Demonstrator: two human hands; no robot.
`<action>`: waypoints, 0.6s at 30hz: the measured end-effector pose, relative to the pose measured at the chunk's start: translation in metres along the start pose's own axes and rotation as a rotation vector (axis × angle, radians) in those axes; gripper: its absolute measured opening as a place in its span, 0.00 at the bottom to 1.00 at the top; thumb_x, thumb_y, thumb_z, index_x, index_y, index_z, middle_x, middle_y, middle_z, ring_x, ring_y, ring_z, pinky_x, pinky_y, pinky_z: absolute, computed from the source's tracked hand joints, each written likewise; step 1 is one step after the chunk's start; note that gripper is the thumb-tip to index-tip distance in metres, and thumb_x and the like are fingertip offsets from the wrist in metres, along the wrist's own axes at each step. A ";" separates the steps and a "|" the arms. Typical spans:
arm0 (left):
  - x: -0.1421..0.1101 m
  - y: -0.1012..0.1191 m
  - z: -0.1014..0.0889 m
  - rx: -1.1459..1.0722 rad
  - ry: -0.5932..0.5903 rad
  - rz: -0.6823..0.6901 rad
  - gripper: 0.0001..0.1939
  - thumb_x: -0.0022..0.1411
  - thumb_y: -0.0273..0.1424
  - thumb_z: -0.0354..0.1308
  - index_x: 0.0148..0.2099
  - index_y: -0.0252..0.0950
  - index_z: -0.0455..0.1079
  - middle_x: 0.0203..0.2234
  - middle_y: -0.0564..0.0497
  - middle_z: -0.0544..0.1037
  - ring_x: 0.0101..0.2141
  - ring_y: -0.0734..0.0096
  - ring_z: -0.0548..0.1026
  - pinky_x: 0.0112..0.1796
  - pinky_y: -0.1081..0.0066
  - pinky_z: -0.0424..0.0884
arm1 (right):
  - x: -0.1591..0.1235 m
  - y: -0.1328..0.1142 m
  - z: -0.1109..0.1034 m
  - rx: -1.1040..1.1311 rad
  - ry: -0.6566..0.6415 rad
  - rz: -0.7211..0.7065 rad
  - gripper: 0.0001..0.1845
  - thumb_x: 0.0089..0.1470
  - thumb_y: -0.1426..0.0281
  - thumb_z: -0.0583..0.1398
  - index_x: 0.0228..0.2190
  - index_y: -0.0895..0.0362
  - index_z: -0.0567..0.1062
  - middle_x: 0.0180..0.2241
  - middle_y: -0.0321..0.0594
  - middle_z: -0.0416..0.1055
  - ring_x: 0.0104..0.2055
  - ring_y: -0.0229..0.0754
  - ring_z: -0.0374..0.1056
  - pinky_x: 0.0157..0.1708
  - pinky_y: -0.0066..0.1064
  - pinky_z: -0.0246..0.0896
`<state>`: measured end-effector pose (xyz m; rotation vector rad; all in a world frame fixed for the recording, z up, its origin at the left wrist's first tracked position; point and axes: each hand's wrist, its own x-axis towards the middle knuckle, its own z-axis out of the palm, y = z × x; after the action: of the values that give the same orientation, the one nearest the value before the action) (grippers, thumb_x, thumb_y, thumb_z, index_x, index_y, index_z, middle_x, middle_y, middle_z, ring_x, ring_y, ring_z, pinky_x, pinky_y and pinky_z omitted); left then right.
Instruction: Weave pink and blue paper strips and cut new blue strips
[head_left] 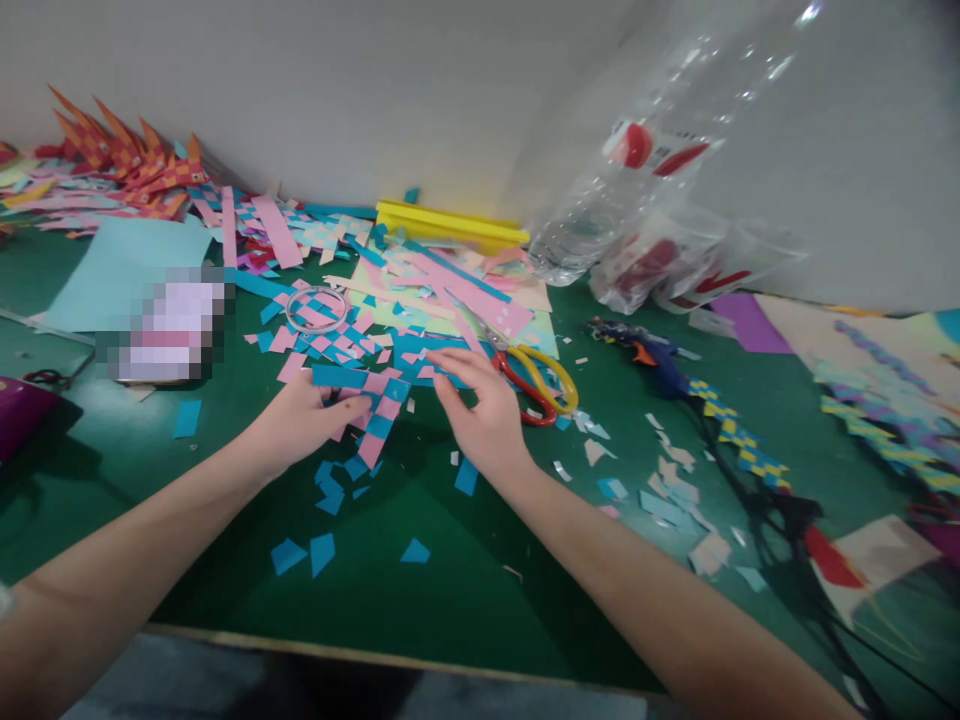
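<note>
My left hand point(319, 420) is closed on a woven paper piece point(384, 415) checked in pink and blue, held a little above the green table. One end of the piece is a plain blue flap near the fingers. My right hand point(484, 400) has its fingers stretched forward with a gap to the thumb, beside a heap of pink and blue paper pieces point(409, 350). Whether its fingertips touch the blue paper there, I cannot tell. Just beyond that hand lie scissors point(551, 375) with yellow and red handles. A clear tape ring point(316, 310) rests on the heap.
A phone point(169, 330) and a light blue sheet point(135, 265) lie left. Behind the heap is a yellow holder point(454, 227). A plastic bottle point(600, 190) and clear cups point(697, 260) stand by the wall. At right lies a blue glue gun point(664, 368); scraps litter the green table point(465, 590).
</note>
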<state>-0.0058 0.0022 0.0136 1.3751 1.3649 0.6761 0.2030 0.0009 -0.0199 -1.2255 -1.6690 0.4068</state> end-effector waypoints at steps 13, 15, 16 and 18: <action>0.001 -0.006 -0.001 0.172 -0.109 0.044 0.12 0.52 0.40 0.62 0.26 0.36 0.74 0.19 0.52 0.74 0.20 0.72 0.70 0.21 0.73 0.65 | -0.013 -0.022 0.003 0.110 -0.149 0.100 0.05 0.49 0.67 0.63 0.26 0.54 0.71 0.24 0.33 0.72 0.29 0.38 0.69 0.33 0.33 0.66; 0.000 -0.004 0.000 0.180 -0.102 0.050 0.12 0.51 0.40 0.62 0.26 0.36 0.73 0.18 0.53 0.73 0.18 0.72 0.69 0.20 0.73 0.64 | -0.012 -0.023 0.002 0.076 -0.144 0.069 0.04 0.49 0.68 0.62 0.28 0.54 0.70 0.25 0.33 0.72 0.29 0.38 0.69 0.34 0.34 0.65; 0.000 -0.003 0.000 0.170 -0.095 0.052 0.12 0.51 0.40 0.62 0.27 0.36 0.73 0.18 0.53 0.73 0.19 0.72 0.69 0.20 0.73 0.65 | -0.012 -0.024 0.002 0.076 -0.146 0.050 0.04 0.50 0.68 0.61 0.30 0.54 0.70 0.26 0.34 0.72 0.29 0.38 0.69 0.35 0.34 0.66; -0.001 -0.002 0.002 0.135 -0.081 0.047 0.11 0.50 0.39 0.63 0.30 0.37 0.73 0.20 0.53 0.74 0.20 0.70 0.71 0.21 0.72 0.66 | -0.013 -0.024 0.003 0.087 -0.150 0.000 0.07 0.51 0.69 0.60 0.34 0.53 0.69 0.30 0.35 0.72 0.31 0.39 0.69 0.37 0.35 0.66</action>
<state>-0.0051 0.0007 0.0116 1.5298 1.3370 0.5615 0.1880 -0.0197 -0.0105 -1.1545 -1.7585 0.5776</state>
